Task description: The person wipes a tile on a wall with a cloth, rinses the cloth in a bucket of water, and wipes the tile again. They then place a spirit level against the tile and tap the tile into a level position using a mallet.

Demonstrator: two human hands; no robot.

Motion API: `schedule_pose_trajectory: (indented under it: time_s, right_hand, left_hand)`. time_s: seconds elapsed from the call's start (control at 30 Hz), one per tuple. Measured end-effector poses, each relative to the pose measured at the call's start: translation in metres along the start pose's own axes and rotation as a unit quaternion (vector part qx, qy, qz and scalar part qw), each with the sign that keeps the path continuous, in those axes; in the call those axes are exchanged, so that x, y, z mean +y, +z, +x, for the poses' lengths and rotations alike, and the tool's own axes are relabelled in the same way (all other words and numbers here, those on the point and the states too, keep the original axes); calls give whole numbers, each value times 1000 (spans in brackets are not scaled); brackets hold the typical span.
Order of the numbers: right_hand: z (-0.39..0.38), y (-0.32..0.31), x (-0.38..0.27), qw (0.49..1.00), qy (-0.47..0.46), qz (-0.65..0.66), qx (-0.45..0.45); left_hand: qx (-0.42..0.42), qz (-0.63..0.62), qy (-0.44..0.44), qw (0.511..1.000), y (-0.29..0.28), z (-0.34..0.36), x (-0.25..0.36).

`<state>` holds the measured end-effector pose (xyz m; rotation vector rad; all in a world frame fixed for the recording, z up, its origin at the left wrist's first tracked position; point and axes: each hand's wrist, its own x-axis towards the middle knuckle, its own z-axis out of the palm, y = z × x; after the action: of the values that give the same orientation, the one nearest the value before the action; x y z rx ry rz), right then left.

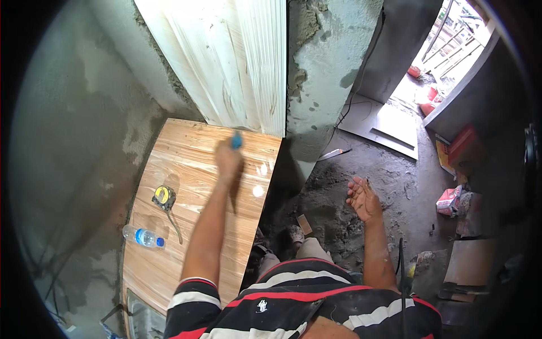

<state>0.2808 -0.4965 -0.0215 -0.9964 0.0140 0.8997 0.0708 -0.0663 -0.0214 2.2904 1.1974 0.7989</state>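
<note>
My left hand (pixel 228 158), blurred, is closed on a small blue object (pixel 236 139) over the wood-patterned countertop (pixel 259 209), just below the pale streaked panel (pixel 226 62). What the blue object is, I cannot make out. To the left on the counter lie a yellow-and-black tape measure (pixel 165 195) with a strap and a clear plastic bottle with a blue cap (pixel 144 237). My right hand (pixel 362 198) is out over the rough grey floor to the right of the counter, palm up, fingers apart and loosely curled.
A sink (pixel 141 313) is set into the counter's near end. Right of a plastered column (pixel 327 73), grey boards (pixel 375 130) and a saw-like tool (pixel 330 154) lie on the floor (pixel 398 203). Boxes (pixel 462 150), a printed bag (pixel 449 202) and tiles (pixel 468 260) line the right side, near a bright doorway.
</note>
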Motion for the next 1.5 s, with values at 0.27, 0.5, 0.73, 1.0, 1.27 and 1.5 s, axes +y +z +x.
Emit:
schedule_pose_trajectory:
  time_s: [0.27, 0.5, 0.73, 1.0, 1.27, 1.5]
  right_hand:
    - [57, 24, -46, 999, -29, -7, -25]
    - [65, 147, -141, 901, -409, -132, 63]
    - [59, 288, -185, 650, -733, -184, 72]
    - [86, 337, -191, 544, -814, -193, 64]
    - [95, 333, -192, 513, -825, -225, 75]
    - [96, 329, -188, 512, -822, -245, 44]
  left_hand:
    - [-238, -262, 60, 933, 65, -133, 159]
    - [-150, -726, -180, 647, -62, -64, 115]
    - [29, -724, 14, 689, -193, 37, 95]
    - [234, -658, 5, 716, -272, 157, 136]
    - [405, -570, 91, 709, -316, 257, 194]
    - [507, -289, 136, 801, -310, 267, 203]
